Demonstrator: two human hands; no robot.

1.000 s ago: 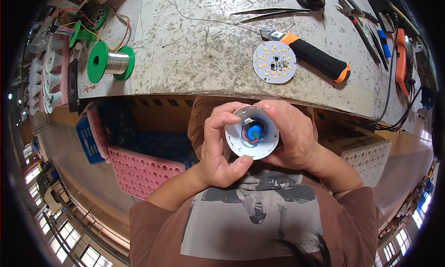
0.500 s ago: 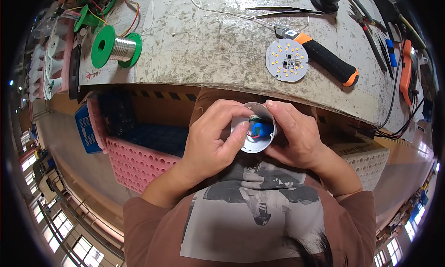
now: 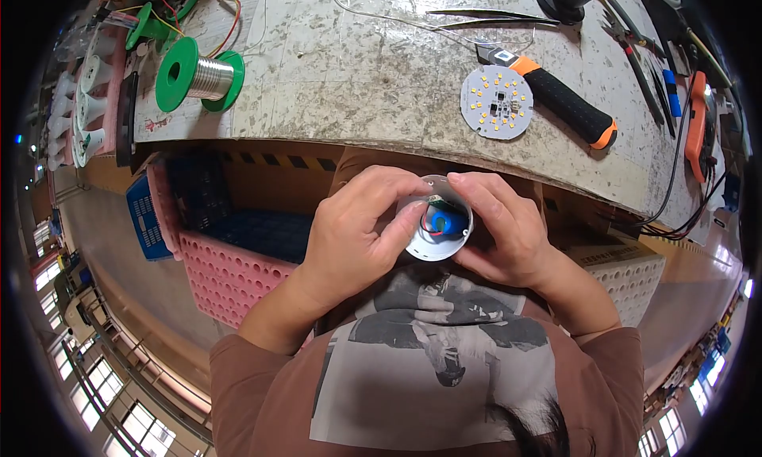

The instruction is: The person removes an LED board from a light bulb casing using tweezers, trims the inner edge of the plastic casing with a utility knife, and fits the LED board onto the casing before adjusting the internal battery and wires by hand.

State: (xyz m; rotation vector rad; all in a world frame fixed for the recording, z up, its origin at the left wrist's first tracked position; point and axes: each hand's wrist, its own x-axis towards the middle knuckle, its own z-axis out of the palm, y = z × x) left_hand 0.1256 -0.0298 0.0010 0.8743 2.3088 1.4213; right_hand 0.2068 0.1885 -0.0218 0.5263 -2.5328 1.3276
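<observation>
A white round lamp housing is held in front of my chest, its open end toward me. Inside it sit a blue cylindrical part, a small green circuit board and thin red and dark wires. My right hand wraps round the housing's right side. My left hand is at the left rim, its thumb and forefinger reaching just inside beside the board and wires. Whether those fingertips pinch a wire is hidden. On the bench ahead lies a round white LED board with yellow chips.
A box cutter touches the LED board's area, with tweezers behind. A solder spool stands left; pliers and an orange meter lie right. Below the bench edge are a pink foam tray and blue crate.
My left hand has shifted slightly left, and its thumb has drawn back a little, showing more of the wires and board. The bench has shifted slightly in view. My right hand keeps its hold.
</observation>
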